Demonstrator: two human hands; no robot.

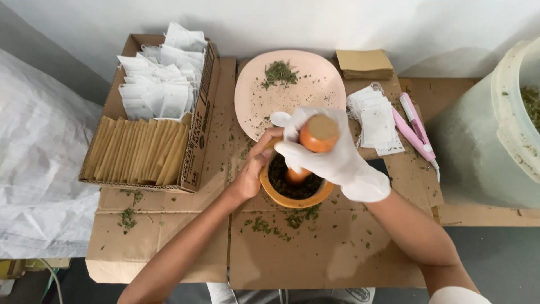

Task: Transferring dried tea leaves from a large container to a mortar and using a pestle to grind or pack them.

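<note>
At frame centre, the gloved right hand clenches the orange pestle, its shaft angled down-left into the mortar; the bare left hand grips the mortar's left rim.

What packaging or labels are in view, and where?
Cardboard box: left of the plate, open, brown, dark print on its side.
White sachets: back of the box, loose pile.
Tan envelopes: front of the box, upright row.
Flat white sachets: right of the plate, stacked.
Tan envelope stack: back right.
</note>
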